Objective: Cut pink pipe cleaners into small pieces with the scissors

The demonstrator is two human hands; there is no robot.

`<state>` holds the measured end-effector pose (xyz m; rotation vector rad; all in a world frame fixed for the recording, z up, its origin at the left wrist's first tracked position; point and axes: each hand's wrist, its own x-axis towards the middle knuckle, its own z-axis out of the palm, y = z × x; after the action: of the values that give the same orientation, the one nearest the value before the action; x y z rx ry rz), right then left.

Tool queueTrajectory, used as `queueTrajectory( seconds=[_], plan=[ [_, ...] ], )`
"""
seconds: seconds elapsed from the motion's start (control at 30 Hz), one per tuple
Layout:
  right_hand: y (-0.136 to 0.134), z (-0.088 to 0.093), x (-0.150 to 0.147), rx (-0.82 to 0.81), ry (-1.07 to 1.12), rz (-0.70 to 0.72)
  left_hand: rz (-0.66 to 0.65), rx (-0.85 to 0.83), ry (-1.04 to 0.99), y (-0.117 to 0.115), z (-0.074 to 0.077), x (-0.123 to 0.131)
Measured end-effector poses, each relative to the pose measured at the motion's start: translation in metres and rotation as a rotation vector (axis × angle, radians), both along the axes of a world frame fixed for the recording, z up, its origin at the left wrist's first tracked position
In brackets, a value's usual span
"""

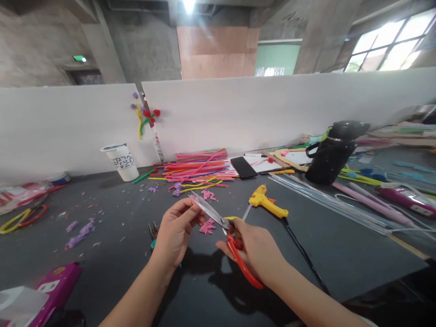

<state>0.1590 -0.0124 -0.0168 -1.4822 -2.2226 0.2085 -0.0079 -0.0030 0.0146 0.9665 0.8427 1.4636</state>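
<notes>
My right hand (pixel 254 245) is wrapped round the handles of a pair of scissors (pixel 213 212), one red and one yellow. The blades point up and left to the fingertips of my left hand (pixel 179 222). Those fingers are pinched together by the blade tips, on what looks like a small pink piece of pipe cleaner, mostly hidden. Beneath the scissors, a pink fuzzy star-shaped bundle (pixel 207 226) lies on the dark table (pixel 129 272). Another pink cluster (pixel 208 195) sits just behind the blades. Left of my left wrist, a fork-like metal tool (pixel 153 229) is partly covered.
A yellow glue gun (pixel 267 203) with a black cord lies to the right. Behind are pipe cleaners (pixel 197 170), a phone (pixel 243 167) and a white cup (pixel 121 162). A black jug (pixel 332 154) stands at right; purple fuzzy pieces (pixel 81 234) lie left.
</notes>
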Motion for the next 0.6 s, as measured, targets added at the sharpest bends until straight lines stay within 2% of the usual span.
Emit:
queueTrajectory(
  seconds=[0.6],
  plan=[
    [0.0, 0.0004, -0.002, 0.013, -0.018, -0.003, -0.026, 0.026, -0.048, -0.0004, -0.0002, -0.0003]
  ],
)
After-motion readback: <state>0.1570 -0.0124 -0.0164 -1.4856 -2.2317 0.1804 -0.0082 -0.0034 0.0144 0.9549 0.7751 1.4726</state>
